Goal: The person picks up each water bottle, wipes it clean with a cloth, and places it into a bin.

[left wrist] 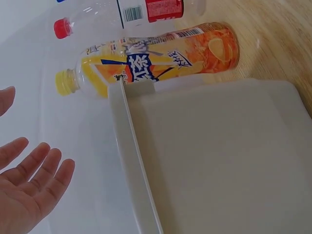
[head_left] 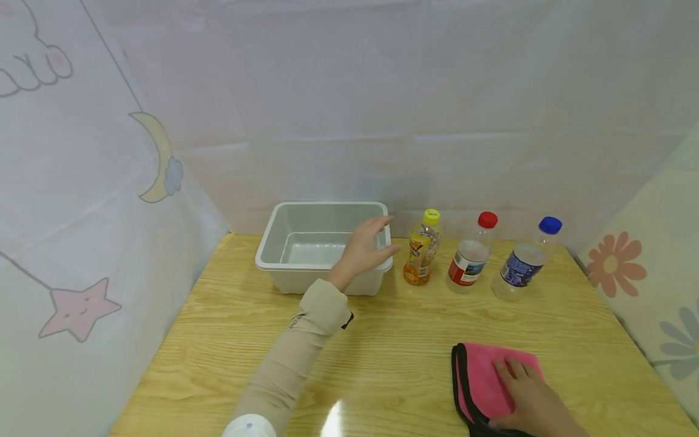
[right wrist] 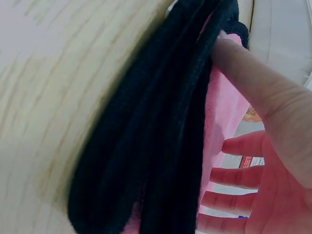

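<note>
My left hand hovers open over the right rim of a white plastic tub, fingers stretched toward a yellow-capped bottle of orange drink. It holds nothing. The left wrist view shows that hand with spread fingers left of the tub's rim, and the orange bottle just beyond the tub's corner. At the table's near right, my right hand lies flat on a folded pink cloth with black edging. In the right wrist view its thumb rests by the cloth's black edge.
Beside the orange bottle stand a clear red-capped bottle and a clear blue-capped bottle, all in a row near the back of the wooden table. White sheeting with cartoon prints closes in the back and both sides.
</note>
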### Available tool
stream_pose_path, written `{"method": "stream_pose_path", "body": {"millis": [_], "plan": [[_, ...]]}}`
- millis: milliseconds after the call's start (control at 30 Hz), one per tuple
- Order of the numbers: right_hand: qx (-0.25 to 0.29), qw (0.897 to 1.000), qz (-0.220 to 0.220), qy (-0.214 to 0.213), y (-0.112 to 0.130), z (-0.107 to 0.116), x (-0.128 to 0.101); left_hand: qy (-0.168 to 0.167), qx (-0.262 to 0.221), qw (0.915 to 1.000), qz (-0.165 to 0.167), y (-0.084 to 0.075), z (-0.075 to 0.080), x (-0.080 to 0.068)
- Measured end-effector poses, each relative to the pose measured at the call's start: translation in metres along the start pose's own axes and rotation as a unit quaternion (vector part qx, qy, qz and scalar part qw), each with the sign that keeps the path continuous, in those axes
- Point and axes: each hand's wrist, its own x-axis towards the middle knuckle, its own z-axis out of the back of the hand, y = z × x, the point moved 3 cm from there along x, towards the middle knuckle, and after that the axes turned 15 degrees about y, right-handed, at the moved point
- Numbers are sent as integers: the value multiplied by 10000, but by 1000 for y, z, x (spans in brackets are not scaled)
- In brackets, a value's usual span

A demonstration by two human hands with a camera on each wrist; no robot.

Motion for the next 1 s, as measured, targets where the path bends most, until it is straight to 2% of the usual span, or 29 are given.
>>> {"method": "stream_pose_path", "body": {"millis": [167,500,700,867,1000], "plan": [[-70,10000,-45,34,1,1,4,148,-95,9997,141,-3,-5,15],[-256,9995,120,-118,2,6,6,216,-705,9965,392,-3,-20,45],[-220,9997,54,-72,0,8,8,285,-643,9957,606,-3,-31,62],[-209,9997,65,-108,-1,9,12,433,-736,9934,763,-6,-39,72],[-157,9998,50,-75,-1,9,14,435,-781,9931,753,-7,-45,77]]}}
